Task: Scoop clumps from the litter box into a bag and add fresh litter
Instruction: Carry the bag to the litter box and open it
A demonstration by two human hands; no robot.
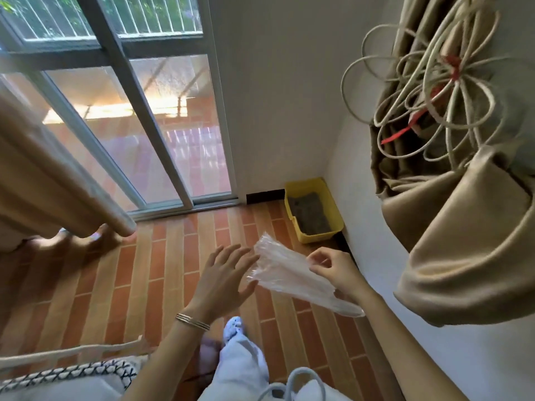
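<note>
A yellow litter box [324, 234] with grey litter inside stands on the tiled floor in the corner by the white wall. Closer to me, my right hand [333, 270] pinches a crumpled clear plastic bag [289, 273] at its upper edge. My left hand [225, 277] is spread with straight fingers, its fingertips touching the bag's left end. Thin bracelets circle the left wrist. Both hands hover above the floor, well short of the litter box. No scoop is in view.
A glass sliding door [162, 134] fills the far left. A beige curtain [52, 186] hangs at left, another tied with cord [451, 198] at right. A cushion with a patterned edge [72, 374] lies at the bottom left. The floor is brick-pattern tile [162, 270].
</note>
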